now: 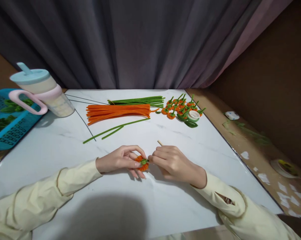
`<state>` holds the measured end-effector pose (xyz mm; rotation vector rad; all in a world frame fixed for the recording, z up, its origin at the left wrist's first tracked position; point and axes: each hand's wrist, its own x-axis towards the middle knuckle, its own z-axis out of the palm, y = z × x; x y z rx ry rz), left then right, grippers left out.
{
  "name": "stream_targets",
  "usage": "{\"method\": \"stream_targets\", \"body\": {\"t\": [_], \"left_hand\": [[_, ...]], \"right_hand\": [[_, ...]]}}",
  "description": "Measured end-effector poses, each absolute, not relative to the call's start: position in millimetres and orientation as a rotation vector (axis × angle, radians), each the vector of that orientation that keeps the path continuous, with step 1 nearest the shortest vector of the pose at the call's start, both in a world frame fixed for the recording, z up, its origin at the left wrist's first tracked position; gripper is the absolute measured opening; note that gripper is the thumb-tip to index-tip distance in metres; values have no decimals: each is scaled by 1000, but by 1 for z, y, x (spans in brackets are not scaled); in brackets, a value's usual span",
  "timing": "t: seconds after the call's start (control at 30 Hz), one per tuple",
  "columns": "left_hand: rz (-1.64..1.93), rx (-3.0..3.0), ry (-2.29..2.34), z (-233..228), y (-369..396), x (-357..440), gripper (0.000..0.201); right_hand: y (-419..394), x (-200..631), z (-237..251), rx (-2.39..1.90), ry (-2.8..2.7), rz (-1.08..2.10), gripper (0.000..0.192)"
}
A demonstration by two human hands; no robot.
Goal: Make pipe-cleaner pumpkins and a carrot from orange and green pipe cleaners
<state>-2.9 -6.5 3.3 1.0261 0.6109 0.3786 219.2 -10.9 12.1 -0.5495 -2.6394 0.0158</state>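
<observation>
Over the white table, my left hand [122, 160] is closed around a small orange pipe-cleaner fruit [142, 164] with a green top and stem pointing right. My right hand [172, 163] is closed on a thin pale stick [160, 143], whose end pokes out above the knuckles. Its fingertips meet the fruit's green stem; whether they also pinch the stem cannot be made out. Beyond the hands lie a bundle of orange pipe cleaners [117, 113], a bundle of green ones [140, 100] and two loose green pipe cleaners [115, 130].
Several finished orange fruits [171, 115] cluster at the back right, beside a white round cap or roll [193, 115] and green loops [191, 124]. A tumbler [47, 90] with a pink handle and a blue basket [12, 130] stand left. Paper scraps [263, 178] lie right of the table.
</observation>
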Motion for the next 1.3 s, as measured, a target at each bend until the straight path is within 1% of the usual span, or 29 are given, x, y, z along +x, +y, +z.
{"method": "stream_targets", "body": {"t": [0.17,0.33,0.43,0.6,0.73,0.8,0.97,1.03,1.17,1.3], "left_hand": [[431,1046,639,-1,-7,-5,33],[524,1084,682,-2,-12,-2,31],[580,1128,703,-1,-15,0,29],[644,1235,793,-2,-18,-1,30],[663,1258,788,-3,-19,-2,29],[664,1239,739,-2,-20,-2,30],[655,1121,669,0,-18,-2,28],[667,1062,663,-1,-18,-2,26],[676,981,618,-3,-16,0,23],[687,994,642,-2,-17,1,27]], "right_hand": [[-10,220,12,-559,-2578,38,20],[-12,219,12,-625,-2523,131,18],[-17,216,12,-687,-2481,260,18],[-25,208,9,-863,-2300,638,14],[-27,205,9,-984,-2240,878,12],[-26,206,10,-1004,-2246,944,13],[-23,208,18,-1030,-2283,979,17],[-21,208,22,-1066,-2237,1120,20],[-19,208,24,-1085,-1993,1553,26],[-16,208,21,-982,-1704,1855,32]]}}
